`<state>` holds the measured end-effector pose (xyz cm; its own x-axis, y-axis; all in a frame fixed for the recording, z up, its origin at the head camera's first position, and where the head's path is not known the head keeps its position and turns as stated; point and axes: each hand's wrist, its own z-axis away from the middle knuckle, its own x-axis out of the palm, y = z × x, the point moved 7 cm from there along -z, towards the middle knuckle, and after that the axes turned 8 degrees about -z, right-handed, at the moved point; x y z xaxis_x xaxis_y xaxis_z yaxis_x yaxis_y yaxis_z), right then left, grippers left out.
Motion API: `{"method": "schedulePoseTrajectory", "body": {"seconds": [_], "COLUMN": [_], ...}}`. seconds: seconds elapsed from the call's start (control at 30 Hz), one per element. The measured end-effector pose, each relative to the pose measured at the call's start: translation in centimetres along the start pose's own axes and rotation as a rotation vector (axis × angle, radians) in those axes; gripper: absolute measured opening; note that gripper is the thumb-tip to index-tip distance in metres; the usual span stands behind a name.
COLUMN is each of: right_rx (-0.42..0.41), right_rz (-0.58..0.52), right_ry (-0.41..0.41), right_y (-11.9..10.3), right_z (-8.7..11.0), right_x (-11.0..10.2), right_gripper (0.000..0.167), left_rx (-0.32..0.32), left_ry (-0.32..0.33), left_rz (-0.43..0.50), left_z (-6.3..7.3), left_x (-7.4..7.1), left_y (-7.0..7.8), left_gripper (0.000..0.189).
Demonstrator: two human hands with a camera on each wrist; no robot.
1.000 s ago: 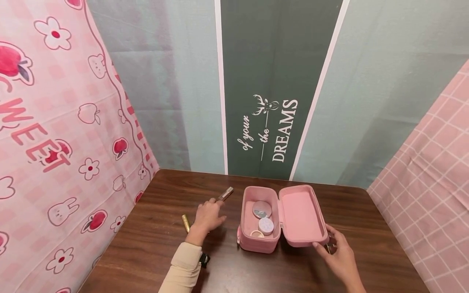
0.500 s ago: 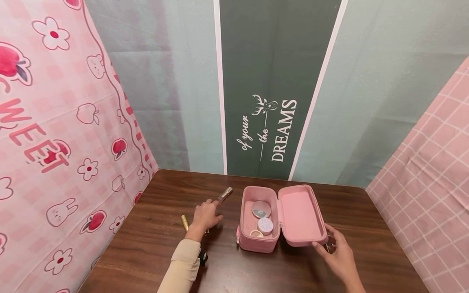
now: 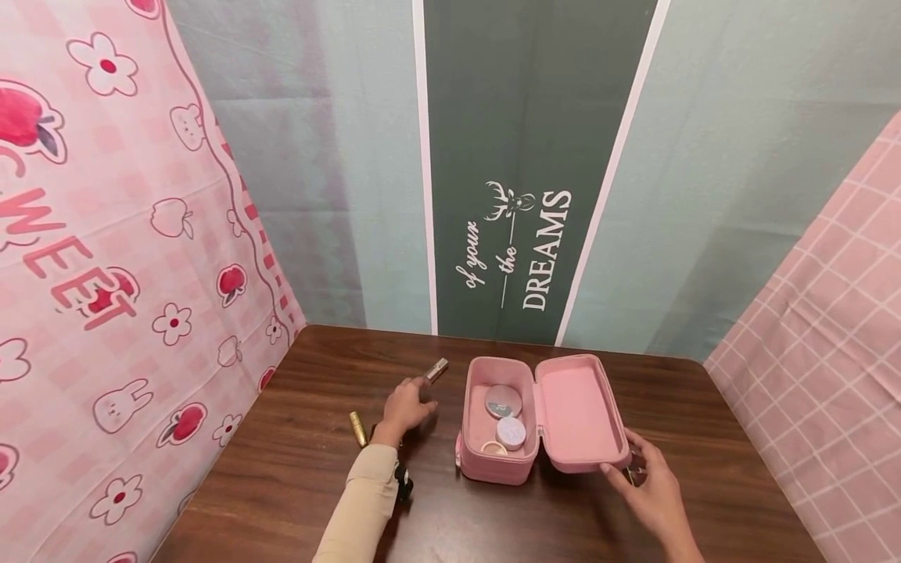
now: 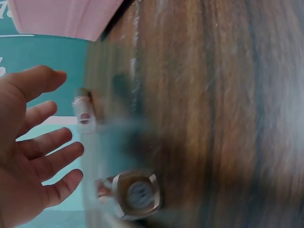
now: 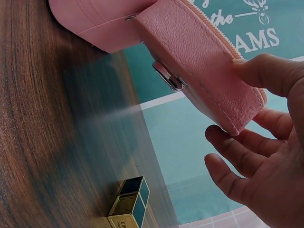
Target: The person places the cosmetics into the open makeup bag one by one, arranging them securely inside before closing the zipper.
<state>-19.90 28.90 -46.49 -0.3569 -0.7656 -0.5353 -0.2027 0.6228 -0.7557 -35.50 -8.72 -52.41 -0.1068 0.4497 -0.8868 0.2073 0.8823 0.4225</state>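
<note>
My left hand (image 3: 408, 405) hovers over the table with its fingers loosely bent and nothing between them. Just beyond its fingertips lies a slim lip gloss tube (image 3: 437, 370), which also shows, blurred, as a clear tube (image 4: 84, 114) in the left wrist view. My right hand (image 3: 651, 489) holds the lid (image 3: 580, 414) of a pink cosmetic case (image 3: 498, 469), thumb on the rim and fingers beneath. The case stands unzipped, its lid folded out to the right. Inside are a silvery compact (image 3: 503, 401), a small white round pot (image 3: 511, 432) and a pale ring-shaped item (image 3: 494, 448).
A gold tube (image 3: 358, 428) lies left of my left wrist. Near the left hand is a gold-rimmed squarish object (image 4: 138, 194), blurred. Below the right hand is a gold-and-black box-shaped lipstick (image 5: 130, 203). Patterned cloths surround the brown wooden table (image 3: 281, 477).
My left hand has shifted slightly right and forward, closer to the lip gloss tube, uncovering more of the gold tube. The right hand and the case lid have stayed put.
</note>
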Motion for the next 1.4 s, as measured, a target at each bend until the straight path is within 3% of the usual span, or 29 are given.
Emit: {"method": "schedulePoseTrajectory", "body": {"seconds": [0.3,0.63,1.03,1.4], "right_rx": [0.004,-0.006,-0.002,0.016], "right_rz": [-0.003,-0.002,0.008,0.005], "right_ry": [0.004,0.013,-0.002,-0.011], "right_y": [0.0,0.0,-0.1,0.0], "right_z": [0.0,-0.2,-0.1,-0.2], "right_x": [0.0,-0.1,0.0,0.0], "right_gripper": [0.059,0.059,0.060,0.061], "left_rx": [-0.153,-0.264,-0.323,-0.425], "left_ry": [0.055,0.053,-0.006,-0.001], "left_rz": [0.129,0.166,0.152,0.193], "left_z": [-1.0,-2.8,-4.1,-4.1], "left_x": [1.2,1.6,2.8,3.1], "left_y": [-1.7,-2.9,-2.4,-2.3], "left_gripper": [0.036,0.036,0.039,0.031]}}
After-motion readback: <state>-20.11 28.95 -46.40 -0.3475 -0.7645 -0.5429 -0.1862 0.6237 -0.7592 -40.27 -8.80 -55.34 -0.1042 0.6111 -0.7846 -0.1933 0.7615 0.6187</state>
